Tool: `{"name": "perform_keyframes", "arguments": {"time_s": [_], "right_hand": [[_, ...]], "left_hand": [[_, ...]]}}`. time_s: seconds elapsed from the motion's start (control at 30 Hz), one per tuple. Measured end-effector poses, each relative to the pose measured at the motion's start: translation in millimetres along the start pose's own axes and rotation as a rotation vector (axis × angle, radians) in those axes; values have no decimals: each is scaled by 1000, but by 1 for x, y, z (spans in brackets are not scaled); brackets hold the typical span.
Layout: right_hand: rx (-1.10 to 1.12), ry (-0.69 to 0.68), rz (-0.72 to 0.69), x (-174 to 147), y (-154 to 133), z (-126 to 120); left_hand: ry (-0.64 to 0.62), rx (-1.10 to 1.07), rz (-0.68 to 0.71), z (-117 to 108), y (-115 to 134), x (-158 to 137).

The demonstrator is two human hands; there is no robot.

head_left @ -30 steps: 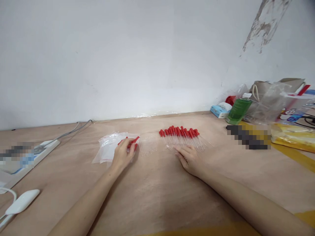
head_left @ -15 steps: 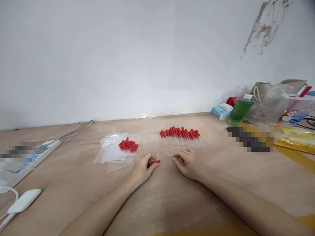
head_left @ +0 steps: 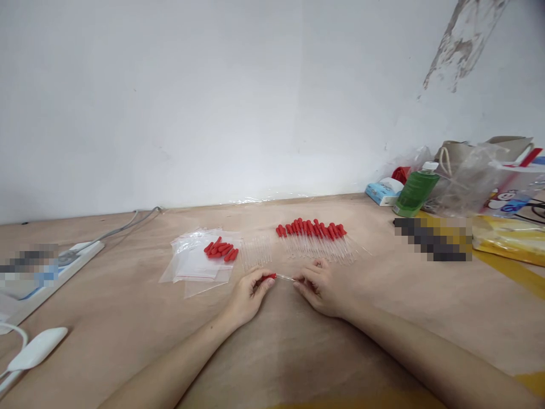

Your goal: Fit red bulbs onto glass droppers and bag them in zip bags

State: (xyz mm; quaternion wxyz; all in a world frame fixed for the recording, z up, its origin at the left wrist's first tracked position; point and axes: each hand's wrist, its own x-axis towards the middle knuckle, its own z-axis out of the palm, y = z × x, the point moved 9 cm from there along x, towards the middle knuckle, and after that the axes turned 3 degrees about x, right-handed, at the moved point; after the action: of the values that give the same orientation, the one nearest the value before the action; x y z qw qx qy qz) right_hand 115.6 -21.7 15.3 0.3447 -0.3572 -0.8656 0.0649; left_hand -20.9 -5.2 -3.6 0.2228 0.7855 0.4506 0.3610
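My left hand (head_left: 252,292) is closed on a red rubber dropper bulb (head_left: 269,276), its open end facing right. Between finger and thumb, my right hand (head_left: 317,286) pinches a thin clear dropper tube (head_left: 284,277). The tube's left end meets the mouth of the bulb; how far it is inside, I cannot tell. Beyond my left hand lie loose clear tubes (head_left: 256,251) in a row. Several red bulbs (head_left: 220,250) rest in a pile on clear zip bags (head_left: 191,262). Past my right hand is a row of droppers with red bulbs fitted (head_left: 313,230).
A white power strip (head_left: 80,261) and a white plug-like piece (head_left: 38,347) lie on the left. At the right stand a green bottle (head_left: 416,191), a blue tissue pack (head_left: 381,194) and plastic bags (head_left: 462,182). A wall closes off the back of the brown-covered table (head_left: 140,307).
My right hand has turned the tube and brought its end to the red bulb. The fingers of my left hand now cover more of the bulb.
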Motion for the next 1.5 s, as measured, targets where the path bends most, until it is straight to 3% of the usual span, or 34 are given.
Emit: {"name": "perform_keyframes", "arguments": {"time_s": [0.27,0.6,0.97,1.2,1.3,1.4,1.5], "right_hand": [[28,-93,-68,2,4,3],[-162,-5,-196,-4,-7,1],[-124,-123,-135,-3,-11,20],[-142,-215,-39,2,-11,20],[-141,-209,17,4,-6,11],[-41,-153,224,4,23,-1],[112,-42,523,4,66,-12]], "left_hand": [[-91,-41,38,7,5,-5],[-157,79,100,11,18,-7],[-159,122,197,13,24,-11],[-161,191,220,8,24,-2],[-6,246,212,-7,17,1],[66,284,196,-14,10,-1],[-84,279,251,1,12,-4]]}}
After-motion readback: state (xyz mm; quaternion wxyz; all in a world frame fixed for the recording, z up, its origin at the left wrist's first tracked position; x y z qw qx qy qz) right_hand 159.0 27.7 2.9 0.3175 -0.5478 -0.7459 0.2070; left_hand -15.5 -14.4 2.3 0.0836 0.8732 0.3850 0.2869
